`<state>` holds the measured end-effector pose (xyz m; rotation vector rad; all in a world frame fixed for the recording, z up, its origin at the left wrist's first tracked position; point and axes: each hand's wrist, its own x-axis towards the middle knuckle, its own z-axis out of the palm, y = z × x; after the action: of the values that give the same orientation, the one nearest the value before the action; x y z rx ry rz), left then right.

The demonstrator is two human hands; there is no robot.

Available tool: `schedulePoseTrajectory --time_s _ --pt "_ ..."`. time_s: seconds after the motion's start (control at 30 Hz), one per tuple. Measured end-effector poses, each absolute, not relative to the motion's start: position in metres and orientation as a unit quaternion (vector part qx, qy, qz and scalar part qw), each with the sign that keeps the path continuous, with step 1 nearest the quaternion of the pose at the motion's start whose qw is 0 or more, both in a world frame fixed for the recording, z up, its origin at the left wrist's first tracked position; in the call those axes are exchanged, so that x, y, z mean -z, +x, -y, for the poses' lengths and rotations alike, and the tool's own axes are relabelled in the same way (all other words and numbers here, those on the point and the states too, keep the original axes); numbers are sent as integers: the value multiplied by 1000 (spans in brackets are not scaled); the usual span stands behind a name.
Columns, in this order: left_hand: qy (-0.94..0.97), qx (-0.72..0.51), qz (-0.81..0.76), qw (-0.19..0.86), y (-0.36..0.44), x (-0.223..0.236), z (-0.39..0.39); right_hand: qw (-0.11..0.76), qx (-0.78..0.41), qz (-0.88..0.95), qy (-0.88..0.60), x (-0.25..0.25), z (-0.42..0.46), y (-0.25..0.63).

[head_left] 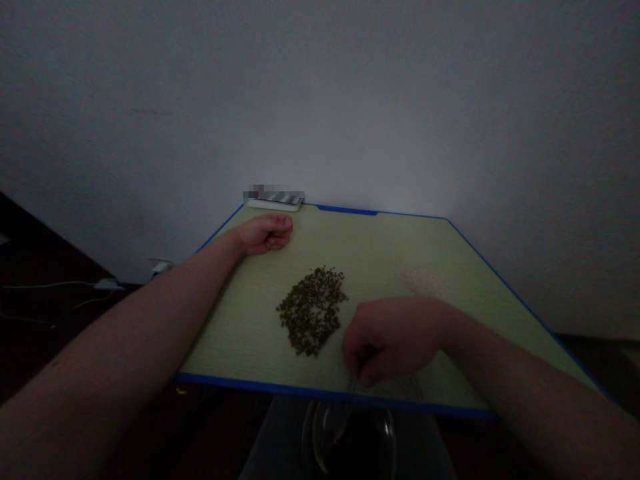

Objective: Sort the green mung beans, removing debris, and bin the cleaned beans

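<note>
A pile of small dark seeds (311, 312) is spread on the middle of a pale green counter (370, 243), nearer its left side than its right, with bare surface showing through in places. To the right of it, well apart, a thin scatter of pale grains (423, 280) is seen just beyond the right wrist, partly hidden by it.

The left hand (266, 233) is rested on the far left part of the counter, beyond the dark pile and apart from it; its grip is curled together in a loose fist, and nothing is seen held in it. The right hand (395, 339) is held low over the near part of the counter, just to the right of the dark pile, its fingers bent down towards the near edge. By that grip the thumb and fingers are drawn close (whether they are clamped on anything cannot be told in this dim light).

Below the right hand, by the near edge, a clear round vessel (393, 435) is seen between the person's legs (280, 437); its contents are too dark to be made out. The counter is bordered by blue edging (250, 385). At its far left corner, against the pale wall (350, 100), a white object (274, 205) is placed, its top partly blurred.
</note>
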<state>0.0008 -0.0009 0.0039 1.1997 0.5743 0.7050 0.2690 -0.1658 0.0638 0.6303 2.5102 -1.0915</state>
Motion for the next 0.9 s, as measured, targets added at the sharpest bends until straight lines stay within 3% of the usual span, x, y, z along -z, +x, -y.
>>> schedulePoseTrajectory --time_s 0.37,0.67,0.9 --pt "550 -317 -257 729 2 -4 1 3 335 -906 257 -68 163 278" --pt "548 -318 -255 731 2 -3 1 48 274 -898 342 -76 153 303" --pt "545 -316 -251 735 1 -1 -1 -37 244 -851 464 -70 124 335"
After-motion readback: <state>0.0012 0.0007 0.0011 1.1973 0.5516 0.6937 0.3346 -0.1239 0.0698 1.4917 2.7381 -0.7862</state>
